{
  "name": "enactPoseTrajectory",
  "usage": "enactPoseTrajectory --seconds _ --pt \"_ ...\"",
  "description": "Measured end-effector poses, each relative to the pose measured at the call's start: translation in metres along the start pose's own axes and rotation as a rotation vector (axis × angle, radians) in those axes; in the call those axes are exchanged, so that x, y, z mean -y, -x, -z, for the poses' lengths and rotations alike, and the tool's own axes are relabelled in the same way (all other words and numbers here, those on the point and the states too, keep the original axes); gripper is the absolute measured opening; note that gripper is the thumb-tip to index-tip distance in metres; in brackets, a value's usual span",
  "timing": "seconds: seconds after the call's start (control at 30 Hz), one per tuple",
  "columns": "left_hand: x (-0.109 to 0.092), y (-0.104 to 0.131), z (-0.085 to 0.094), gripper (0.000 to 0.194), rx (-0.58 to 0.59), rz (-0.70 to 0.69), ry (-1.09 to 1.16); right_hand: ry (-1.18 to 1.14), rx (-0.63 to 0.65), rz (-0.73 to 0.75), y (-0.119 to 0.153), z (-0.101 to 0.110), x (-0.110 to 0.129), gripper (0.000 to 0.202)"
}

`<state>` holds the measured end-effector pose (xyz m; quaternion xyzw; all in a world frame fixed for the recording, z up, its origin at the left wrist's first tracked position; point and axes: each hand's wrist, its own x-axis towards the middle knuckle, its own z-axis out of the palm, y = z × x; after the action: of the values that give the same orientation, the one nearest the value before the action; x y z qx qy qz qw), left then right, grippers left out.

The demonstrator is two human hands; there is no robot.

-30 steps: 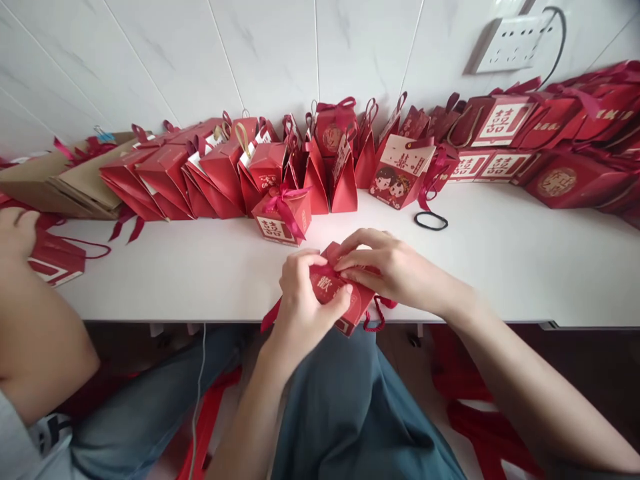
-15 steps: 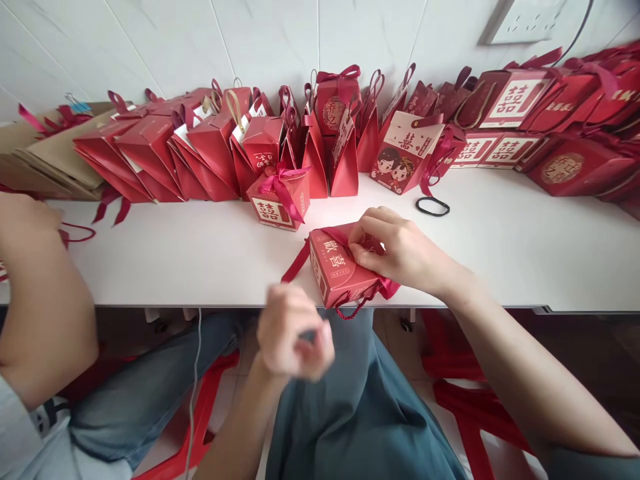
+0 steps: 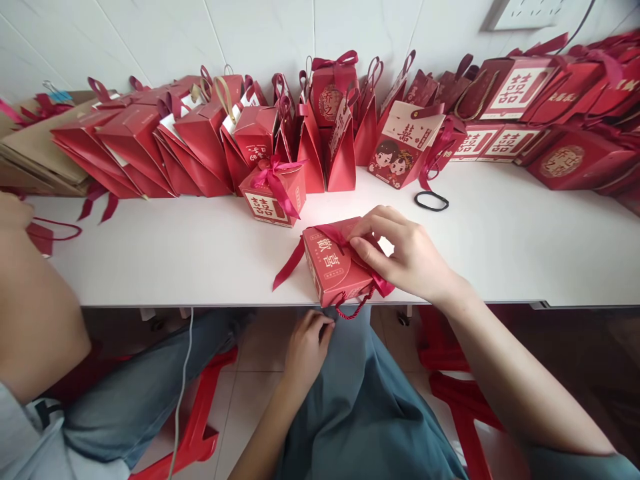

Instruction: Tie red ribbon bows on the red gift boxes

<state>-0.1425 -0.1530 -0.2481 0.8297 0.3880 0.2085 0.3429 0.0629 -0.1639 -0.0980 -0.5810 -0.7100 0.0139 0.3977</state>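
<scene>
A red gift box (image 3: 327, 267) with gold characters lies at the front edge of the white table. A dark red ribbon (image 3: 289, 268) crosses its top and trails off to the left, and a twisted cord handle (image 3: 356, 310) hangs over the edge. My right hand (image 3: 393, 248) is on top of the box, thumb and fingers pinched on the ribbon. Below the table edge, my left hand (image 3: 309, 343) is over my knee with its fingers curled together. What lies between those fingertips, if anything, is hidden.
Behind stands a small tied gift box (image 3: 273, 200), with rows of red gift boxes (image 3: 200, 153) along the wall. A black hair band (image 3: 431, 201) lies on the table (image 3: 500, 247). Another person's arm (image 3: 40, 293) is at left. A white cable (image 3: 186, 373) hangs below.
My left hand has dropped from its blurred swing before the table edge down to my knee. The right hand keeps its pinch on the ribbon. The neighbour's arm has shifted slightly left.
</scene>
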Motion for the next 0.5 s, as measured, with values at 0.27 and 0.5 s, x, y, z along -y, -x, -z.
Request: enactPoseTrajectory --seconds 0.27,0.5 --pt "-0.001 -0.003 0.01 0.019 0.003 0.077 0.109 -0.116 -0.262 0.011 0.062 0.015 0.023 0.017" --pt "-0.014 -0.001 0.022 0.021 0.036 0.072 0.239 -0.321 0.413 -0.532 0.125 -0.034 0.034 0.018"
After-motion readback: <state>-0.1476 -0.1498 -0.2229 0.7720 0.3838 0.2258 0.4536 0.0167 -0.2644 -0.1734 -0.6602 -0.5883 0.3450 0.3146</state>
